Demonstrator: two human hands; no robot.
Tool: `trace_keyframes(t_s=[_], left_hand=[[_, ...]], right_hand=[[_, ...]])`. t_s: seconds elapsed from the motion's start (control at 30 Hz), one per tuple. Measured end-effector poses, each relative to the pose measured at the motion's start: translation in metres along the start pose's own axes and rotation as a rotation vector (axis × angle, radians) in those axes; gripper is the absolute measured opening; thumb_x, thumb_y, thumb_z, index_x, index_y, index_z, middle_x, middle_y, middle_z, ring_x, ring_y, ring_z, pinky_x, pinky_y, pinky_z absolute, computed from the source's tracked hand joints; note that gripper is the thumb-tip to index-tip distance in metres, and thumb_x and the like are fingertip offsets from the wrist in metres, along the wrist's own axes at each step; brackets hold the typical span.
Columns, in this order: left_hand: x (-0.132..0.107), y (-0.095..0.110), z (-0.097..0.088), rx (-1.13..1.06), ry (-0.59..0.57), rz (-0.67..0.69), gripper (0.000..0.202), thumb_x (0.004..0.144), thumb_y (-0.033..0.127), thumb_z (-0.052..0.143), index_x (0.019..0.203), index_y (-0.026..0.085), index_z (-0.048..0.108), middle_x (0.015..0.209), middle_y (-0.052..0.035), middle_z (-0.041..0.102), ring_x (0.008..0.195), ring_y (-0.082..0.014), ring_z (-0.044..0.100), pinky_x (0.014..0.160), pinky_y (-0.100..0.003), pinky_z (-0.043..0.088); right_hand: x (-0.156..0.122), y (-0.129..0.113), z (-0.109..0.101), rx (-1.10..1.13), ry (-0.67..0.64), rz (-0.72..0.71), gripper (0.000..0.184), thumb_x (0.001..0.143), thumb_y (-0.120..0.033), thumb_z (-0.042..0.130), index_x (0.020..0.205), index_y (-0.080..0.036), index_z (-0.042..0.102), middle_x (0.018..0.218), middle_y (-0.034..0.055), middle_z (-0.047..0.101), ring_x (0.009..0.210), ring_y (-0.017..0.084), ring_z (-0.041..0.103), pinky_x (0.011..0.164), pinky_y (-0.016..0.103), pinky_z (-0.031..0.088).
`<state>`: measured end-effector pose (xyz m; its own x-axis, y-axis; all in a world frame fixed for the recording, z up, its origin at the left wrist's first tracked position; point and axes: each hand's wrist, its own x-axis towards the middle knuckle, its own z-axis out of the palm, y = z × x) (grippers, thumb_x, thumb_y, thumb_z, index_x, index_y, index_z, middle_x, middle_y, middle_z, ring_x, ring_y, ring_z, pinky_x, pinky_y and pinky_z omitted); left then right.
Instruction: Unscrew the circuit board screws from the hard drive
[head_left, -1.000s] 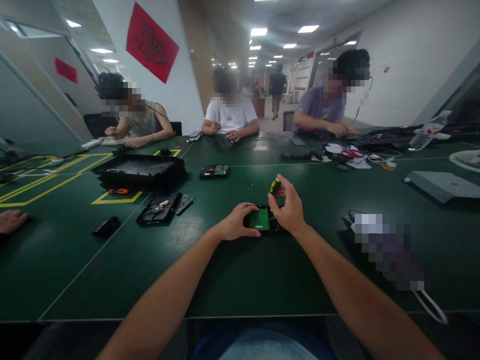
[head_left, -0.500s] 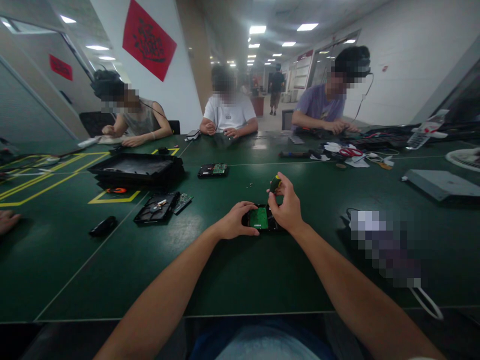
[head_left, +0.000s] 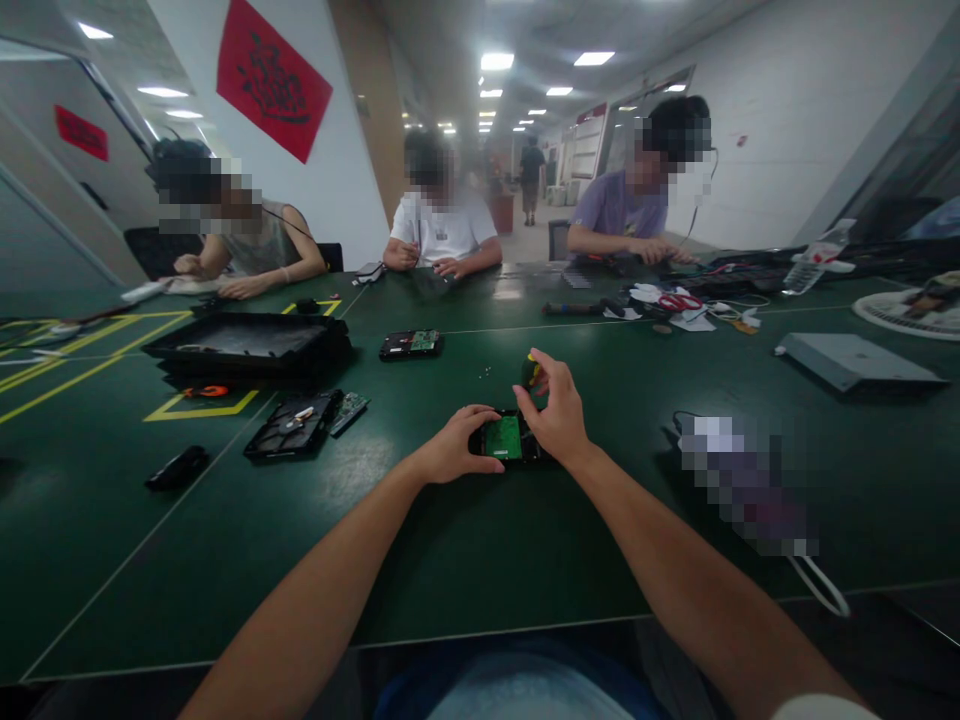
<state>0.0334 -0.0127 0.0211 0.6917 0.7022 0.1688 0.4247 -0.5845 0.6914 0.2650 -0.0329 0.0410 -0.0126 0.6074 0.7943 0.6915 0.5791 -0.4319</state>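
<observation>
A black hard drive (head_left: 504, 439) with a green circuit board facing up lies on the green table (head_left: 480, 540) in front of me. My left hand (head_left: 451, 446) grips its left edge, fingers curled over it. My right hand (head_left: 553, 412) is closed round a screwdriver (head_left: 531, 369) with a black and yellow handle, held upright over the drive's right side. The screwdriver's tip is hidden behind my fingers.
A black tray (head_left: 247, 345), an opened drive (head_left: 294, 424), a loose board and a second drive (head_left: 411, 344) lie to the left. Red scissors (head_left: 681, 301), a grey box (head_left: 855, 361) and a bottle are to the right. Three people work across the table.
The view has swung slightly right, so everything sits further left in the picture. My hands keep the same hold on the drive and the screwdriver.
</observation>
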Motion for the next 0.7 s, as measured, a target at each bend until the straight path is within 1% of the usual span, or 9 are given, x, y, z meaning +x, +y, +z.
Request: trace_keyframes(t_s=[0.07, 0.17, 0.2, 0.27, 0.37, 0.43, 0.57, 0.63, 0.7], left_hand=[[0.0, 0.0003, 0.0003, -0.003, -0.001, -0.002, 0.088, 0.07, 0.054, 0.088, 0.145, 0.026, 0.053, 0.15, -0.013, 0.047, 0.14, -0.0355, 0.047, 0.121, -0.054, 0.038], [0.0, 0.0005, 0.0008, -0.001, 0.005, 0.006, 0.087, 0.07, 0.054, 0.088, 0.144, 0.026, 0.054, 0.149, -0.0131, 0.048, 0.139, -0.0355, 0.047, 0.121, -0.053, 0.037], [0.0001, 0.0006, 0.0008, 0.001, 0.008, 0.009, 0.086, 0.07, 0.054, 0.088, 0.144, 0.025, 0.054, 0.149, -0.0133, 0.048, 0.139, -0.0354, 0.047, 0.121, -0.053, 0.037], [0.0, 0.0011, 0.0008, 0.005, 0.007, 0.01, 0.086, 0.071, 0.053, 0.088, 0.144, 0.024, 0.054, 0.149, -0.0139, 0.048, 0.139, -0.0351, 0.047, 0.121, -0.053, 0.037], [-0.0004, 0.0024, 0.0004, 0.006, 0.008, 0.016, 0.085, 0.072, 0.051, 0.088, 0.144, 0.024, 0.053, 0.148, -0.0145, 0.047, 0.139, -0.0342, 0.047, 0.121, -0.052, 0.038], [-0.0007, 0.0033, 0.0, 0.004, 0.01, 0.02, 0.084, 0.073, 0.052, 0.087, 0.144, 0.024, 0.053, 0.149, -0.0143, 0.047, 0.14, -0.034, 0.046, 0.121, -0.052, 0.037], [-0.0008, 0.0031, -0.0005, 0.001, 0.004, 0.009, 0.086, 0.071, 0.053, 0.088, 0.145, 0.025, 0.053, 0.149, -0.0137, 0.047, 0.14, -0.0347, 0.046, 0.121, -0.053, 0.037], [-0.0006, 0.0025, -0.0006, -0.001, 0.002, 0.003, 0.087, 0.07, 0.053, 0.089, 0.145, 0.026, 0.053, 0.15, -0.0132, 0.046, 0.14, -0.0354, 0.046, 0.121, -0.053, 0.038], [-0.0006, 0.0023, -0.0008, -0.005, 0.004, 0.001, 0.087, 0.069, 0.052, 0.089, 0.145, 0.027, 0.053, 0.15, -0.0126, 0.046, 0.14, -0.0358, 0.046, 0.12, -0.054, 0.038]], right_hand=[[0.0001, 0.0015, 0.0003, 0.004, 0.001, -0.002, 0.062, 0.097, -0.032, 0.06, 0.154, -0.032, 0.035, 0.126, 0.0112, 0.06, 0.09, 0.024, 0.065, 0.081, 0.048, 0.064], [-0.0002, 0.0038, 0.0017, 0.046, 0.008, -0.006, 0.062, 0.098, -0.026, 0.055, 0.155, -0.031, 0.032, 0.135, 0.0122, 0.058, 0.098, 0.025, 0.067, 0.09, 0.05, 0.062], [-0.0004, 0.0043, 0.0022, 0.058, 0.013, -0.005, 0.062, 0.098, -0.025, 0.054, 0.156, -0.031, 0.031, 0.135, 0.0124, 0.058, 0.099, 0.025, 0.067, 0.09, 0.049, 0.062], [-0.001, 0.0048, 0.0028, 0.063, 0.025, 0.002, 0.062, 0.097, -0.026, 0.057, 0.155, -0.029, 0.033, 0.131, 0.0127, 0.059, 0.096, 0.024, 0.067, 0.086, 0.047, 0.063], [-0.0011, 0.0038, 0.0027, 0.03, 0.041, 0.011, 0.063, 0.095, -0.033, 0.063, 0.152, -0.029, 0.036, 0.128, 0.0124, 0.059, 0.089, 0.024, 0.066, 0.077, 0.046, 0.064], [-0.0007, 0.0026, 0.0023, 0.02, 0.037, 0.01, 0.063, 0.095, -0.035, 0.063, 0.152, -0.03, 0.036, 0.13, 0.0123, 0.059, 0.089, 0.024, 0.065, 0.078, 0.047, 0.063], [-0.0003, 0.002, 0.0022, 0.056, 0.002, 0.005, 0.063, 0.098, -0.03, 0.056, 0.156, -0.031, 0.03, 0.129, 0.012, 0.06, 0.095, 0.025, 0.067, 0.087, 0.05, 0.062], [-0.0003, 0.0028, 0.0023, 0.057, 0.005, 0.007, 0.063, 0.099, -0.03, 0.056, 0.157, -0.031, 0.03, 0.128, 0.0119, 0.06, 0.094, 0.025, 0.066, 0.085, 0.049, 0.062], [-0.0001, 0.003, 0.0018, 0.036, 0.019, 0.005, 0.063, 0.097, -0.034, 0.06, 0.155, -0.031, 0.033, 0.126, 0.012, 0.059, 0.09, 0.024, 0.065, 0.079, 0.048, 0.063]])
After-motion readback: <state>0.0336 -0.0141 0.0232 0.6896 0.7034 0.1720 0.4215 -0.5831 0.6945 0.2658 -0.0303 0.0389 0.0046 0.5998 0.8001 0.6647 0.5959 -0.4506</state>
